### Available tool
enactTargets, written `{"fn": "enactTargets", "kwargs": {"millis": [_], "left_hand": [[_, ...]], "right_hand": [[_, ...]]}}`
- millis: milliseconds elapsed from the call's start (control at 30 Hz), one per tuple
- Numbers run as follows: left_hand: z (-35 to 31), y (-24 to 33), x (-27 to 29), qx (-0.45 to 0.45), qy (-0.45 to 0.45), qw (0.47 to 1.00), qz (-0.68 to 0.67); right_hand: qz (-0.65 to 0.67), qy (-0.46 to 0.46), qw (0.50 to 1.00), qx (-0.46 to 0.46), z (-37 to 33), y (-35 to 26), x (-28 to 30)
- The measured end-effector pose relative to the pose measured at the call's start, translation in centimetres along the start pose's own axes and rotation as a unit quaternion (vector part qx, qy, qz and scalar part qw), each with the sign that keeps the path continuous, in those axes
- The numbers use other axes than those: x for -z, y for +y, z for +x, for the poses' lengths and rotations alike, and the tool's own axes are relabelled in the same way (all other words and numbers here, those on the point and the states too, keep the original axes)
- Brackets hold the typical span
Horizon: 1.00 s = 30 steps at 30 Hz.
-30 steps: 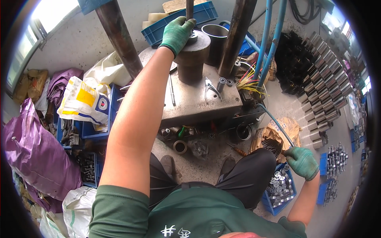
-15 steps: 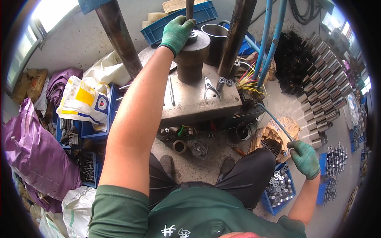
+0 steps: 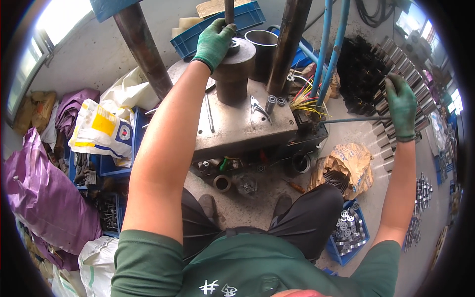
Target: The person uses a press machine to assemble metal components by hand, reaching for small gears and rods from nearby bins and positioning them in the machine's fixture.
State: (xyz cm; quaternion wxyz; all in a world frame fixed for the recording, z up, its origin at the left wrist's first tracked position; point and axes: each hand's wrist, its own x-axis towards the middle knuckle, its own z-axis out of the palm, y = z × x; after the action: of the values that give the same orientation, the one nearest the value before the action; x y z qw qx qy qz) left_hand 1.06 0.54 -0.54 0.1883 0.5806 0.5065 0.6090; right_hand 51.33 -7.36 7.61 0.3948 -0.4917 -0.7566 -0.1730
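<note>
My left hand, in a green glove, is closed around the lower part of an upright metal rod. Below it, a small dark ring sits on a thick round steel block; the fingers on the far side are hidden. To the right, my right hand, also green-gloved, is raised with its fingers stretched upward. Its palm side meets the outer end of a thin metal lever, which now lies nearly level. On the steel bench are pliers, a slim rod and two small cylindrical parts.
Thick steel columns and blue hoses rise around the bench. Stacked shiny cylinders stand at right. A blue bin of metal parts is by my right knee. Sacks fill the left side.
My right hand has risen, and the lever has swung up from a downward slant to nearly level. The fingers that gripped it are now stretched out. My left hand stays at the rod.
</note>
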Motion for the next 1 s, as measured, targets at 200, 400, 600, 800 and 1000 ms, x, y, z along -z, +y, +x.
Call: {"fn": "enactTargets", "kwargs": {"millis": [200, 400, 600, 800, 1000], "left_hand": [[0.4, -0.7, 0.2, -0.010, -0.008, 1.000, -0.010], [-0.1, -0.4, 1.2, -0.007, -0.003, 0.999, -0.038], [-6.6, 1.9, 0.0, -0.204, 0.032, 0.978, -0.014], [-19.3, 2.8, -2.5, -0.143, -0.051, 0.975, -0.163], [-29.7, 2.2, -4.1, 0.339, -0.081, 0.868, -0.353]], "right_hand": [[-0.087, -0.069, 0.993, -0.051, 4.3, 1.3, -2.4], [-0.091, -0.121, 0.985, -0.078, 4.6, -0.4, -2.2], [-0.061, -0.124, 0.987, -0.085, 2.8, -0.2, -0.8], [-0.019, -0.122, 0.991, -0.057, -1.6, -2.5, 1.6], [0.012, -0.137, 0.986, 0.096, -10.4, -4.2, 4.9]]}}
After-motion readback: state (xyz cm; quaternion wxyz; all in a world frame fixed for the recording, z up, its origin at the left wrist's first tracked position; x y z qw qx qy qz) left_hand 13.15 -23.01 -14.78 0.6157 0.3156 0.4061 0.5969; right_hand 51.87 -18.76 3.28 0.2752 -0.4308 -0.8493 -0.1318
